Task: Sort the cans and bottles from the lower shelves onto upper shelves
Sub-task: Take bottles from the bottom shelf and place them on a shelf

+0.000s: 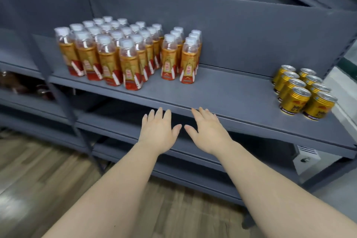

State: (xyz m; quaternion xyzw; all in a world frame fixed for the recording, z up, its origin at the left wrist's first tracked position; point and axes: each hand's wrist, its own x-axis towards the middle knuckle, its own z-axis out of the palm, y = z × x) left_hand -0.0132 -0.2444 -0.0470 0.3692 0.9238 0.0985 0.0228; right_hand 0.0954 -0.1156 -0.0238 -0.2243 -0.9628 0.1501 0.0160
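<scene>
Plainly, both hands are empty. The left hand (158, 133) and the right hand (207, 133) are stretched forward side by side, palms down, fingers straight and slightly spread, thumbs pointing at each other with a small gap between them. Their fingertips reach the front edge of the flat dark-grey metal shelf (222, 91); whether they touch it cannot be told.

From the hands, at about 11 o'clock, a large block of clear plastic bottles with white caps and orange-gold labels (108, 52) stands upright on that shelf, packed in tight rows back to the rear panel. Just beside it, at about 12 o'clock, a smaller group of the same bottles (181, 58) stands in two short columns, apart from the large block by a narrow gap. At about 2 o'clock, well apart from the bottles, gold metal cans with silver tops (303, 92) stand upright in two rows at the shelf's right end.

Under the hands, the grey lower shelves (119, 123) lie in shadow. At 9 o'clock, blurred dark brown things (13, 83) sit in the neighbouring unit. A wood-patterned floor (38, 170) shows at 7 o'clock, and a small white box (306, 158) at 4 o'clock.
</scene>
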